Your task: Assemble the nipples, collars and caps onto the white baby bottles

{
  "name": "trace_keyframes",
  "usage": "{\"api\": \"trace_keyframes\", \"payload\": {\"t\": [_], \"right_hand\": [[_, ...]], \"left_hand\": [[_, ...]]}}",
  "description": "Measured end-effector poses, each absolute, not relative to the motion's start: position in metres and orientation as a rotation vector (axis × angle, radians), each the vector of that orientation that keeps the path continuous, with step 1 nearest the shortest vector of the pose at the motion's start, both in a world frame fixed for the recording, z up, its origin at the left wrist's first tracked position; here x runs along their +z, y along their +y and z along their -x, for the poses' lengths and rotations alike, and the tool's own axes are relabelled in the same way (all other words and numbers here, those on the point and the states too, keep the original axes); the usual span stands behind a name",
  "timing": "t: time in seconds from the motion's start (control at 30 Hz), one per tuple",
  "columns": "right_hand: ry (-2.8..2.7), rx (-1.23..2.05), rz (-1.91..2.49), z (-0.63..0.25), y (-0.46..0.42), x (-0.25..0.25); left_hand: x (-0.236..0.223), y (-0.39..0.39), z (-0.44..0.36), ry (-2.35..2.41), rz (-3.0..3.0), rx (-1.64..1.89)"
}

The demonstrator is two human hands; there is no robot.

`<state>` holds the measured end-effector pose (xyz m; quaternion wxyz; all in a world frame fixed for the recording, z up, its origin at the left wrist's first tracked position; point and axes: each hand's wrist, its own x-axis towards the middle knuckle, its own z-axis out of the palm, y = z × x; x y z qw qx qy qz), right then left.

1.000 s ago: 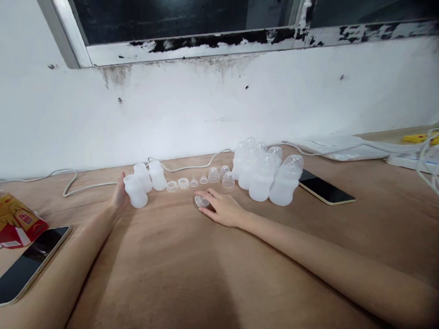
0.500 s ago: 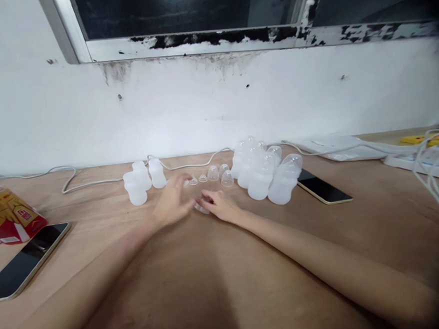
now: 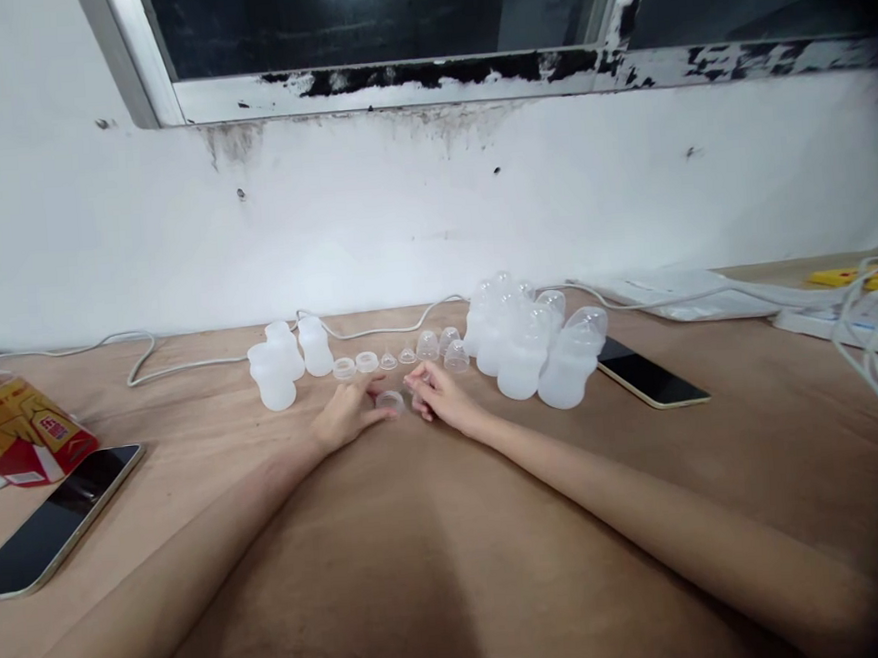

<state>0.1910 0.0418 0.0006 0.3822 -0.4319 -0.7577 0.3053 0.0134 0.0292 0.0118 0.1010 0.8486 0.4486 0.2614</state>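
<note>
My left hand (image 3: 346,414) rests low on the table with thumb and fingers around the edge of a clear bottle collar ring (image 3: 390,403). Just right of that ring, my right hand (image 3: 444,399) is closed in a pinch; a small clear piece seems to show at its fingertips, too small to name. Behind the hands stand two more collar rings (image 3: 367,361), two clear bottle nipples (image 3: 388,360) and several clear dome caps (image 3: 427,345). White baby bottles without tops (image 3: 275,376) stand at left. Several capped baby bottles (image 3: 564,365) cluster at right.
A phone (image 3: 653,372) lies behind the capped bottles, another phone (image 3: 54,521) at the left. A red and yellow carton (image 3: 25,423) stands near the left edge. White cables (image 3: 186,367) run along the wall; a power strip (image 3: 852,335) lies at far right.
My left hand has come down to the collar ring and grips its edge. My right hand has lifted slightly off the ring and is pinched beside it. Two rings behind have come into view.
</note>
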Motion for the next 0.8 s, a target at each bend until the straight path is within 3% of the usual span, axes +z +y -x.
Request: {"api": "trace_keyframes", "payload": {"t": [0.2,0.8], "right_hand": [[-2.137,0.088,1.464,-0.185,0.072,-0.003],[-2.275,-0.116,1.544,-0.168,0.062,0.003]], "left_hand": [[0.0,0.052,-0.003,1.637,-2.904,0.73],[0.001,0.054,-0.004,2.023,-2.902,0.654]]}}
